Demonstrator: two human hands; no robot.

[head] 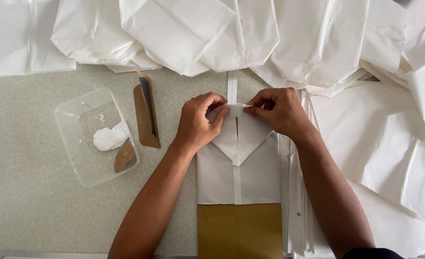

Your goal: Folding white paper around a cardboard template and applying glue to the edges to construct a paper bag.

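Observation:
A white paper sheet [238, 172] lies folded around a brown cardboard form [239, 230] at the table's near middle. Its top end is folded into a downward-pointing triangle flap. My left hand [198, 122] pinches the flap's upper left edge with thumb and fingers. My right hand [277, 111] pinches the upper right edge of the same flap. Both hands press the fold down on the table, close together, with a narrow slit of paper between them.
A clear plastic tub [73, 125] at left holds white paste and a small brown cardboard spreader [123, 157]. A cardboard strip [146, 112] lies beside it. Finished white paper bags [174, 29] pile along the far edge; flat white sheets [390, 158] stack at right.

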